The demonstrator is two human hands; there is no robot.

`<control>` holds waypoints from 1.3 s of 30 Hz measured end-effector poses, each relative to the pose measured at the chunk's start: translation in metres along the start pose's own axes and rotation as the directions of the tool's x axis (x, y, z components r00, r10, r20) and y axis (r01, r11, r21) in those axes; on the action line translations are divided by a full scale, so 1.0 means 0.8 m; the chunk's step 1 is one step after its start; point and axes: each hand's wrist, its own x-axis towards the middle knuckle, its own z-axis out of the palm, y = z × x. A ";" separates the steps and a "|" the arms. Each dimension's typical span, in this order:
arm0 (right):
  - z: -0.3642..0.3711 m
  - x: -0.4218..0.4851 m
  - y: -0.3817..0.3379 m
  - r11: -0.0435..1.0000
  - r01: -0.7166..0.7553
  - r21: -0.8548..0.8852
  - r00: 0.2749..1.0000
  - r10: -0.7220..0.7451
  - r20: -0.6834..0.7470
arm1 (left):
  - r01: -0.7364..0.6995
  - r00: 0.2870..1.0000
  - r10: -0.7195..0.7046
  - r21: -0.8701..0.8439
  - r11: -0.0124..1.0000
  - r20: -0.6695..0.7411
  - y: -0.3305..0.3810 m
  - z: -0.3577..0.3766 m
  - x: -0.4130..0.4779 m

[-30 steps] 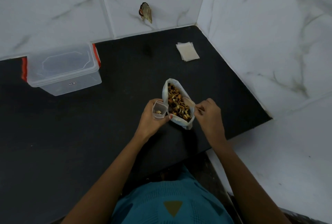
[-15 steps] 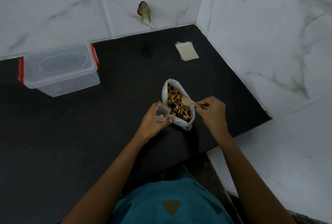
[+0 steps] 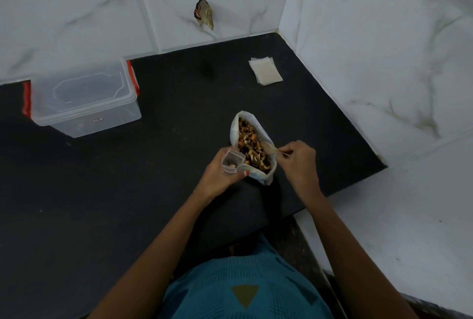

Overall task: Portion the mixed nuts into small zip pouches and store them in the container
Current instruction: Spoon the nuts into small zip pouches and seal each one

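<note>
A white plastic bag (image 3: 235,127) full of mixed nuts (image 3: 252,145) stands open on the black counter (image 3: 179,114). My left hand (image 3: 221,175) holds a small clear zip pouch (image 3: 231,161) open just left of the bag, with a nut or two at its bottom. My right hand (image 3: 299,162) pinches the handle of a spoon (image 3: 268,146), whose bowl lies over the nuts at the bag's right rim. A clear lidded container (image 3: 84,100) with red clips stands at the far left.
A small stack of flat pouches (image 3: 265,71) lies near the back right corner. White marble walls close the counter at the back and right. The counter's front edge steps in beside my right forearm. A dark scrap (image 3: 204,13) sticks to the back wall.
My right hand has drawn the spoon slightly right and back over the nuts. The left hand has tilted the pouch a little and shifted it left.
</note>
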 end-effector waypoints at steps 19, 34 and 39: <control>0.018 0.013 0.004 0.746 -0.514 0.423 0.853 0.498 0.157 | 0.007 0.999 -0.007 -0.005 1.000 0.042 0.001 -0.001 0.001; 0.015 0.022 0.014 0.487 -0.659 0.574 0.730 0.600 0.328 | 0.005 1.000 -0.004 -0.011 1.000 0.022 0.001 -0.001 0.000; 0.013 0.018 0.013 0.566 -0.636 0.524 0.760 0.575 0.301 | -0.006 1.000 0.006 -0.006 1.000 0.025 0.001 0.000 -0.001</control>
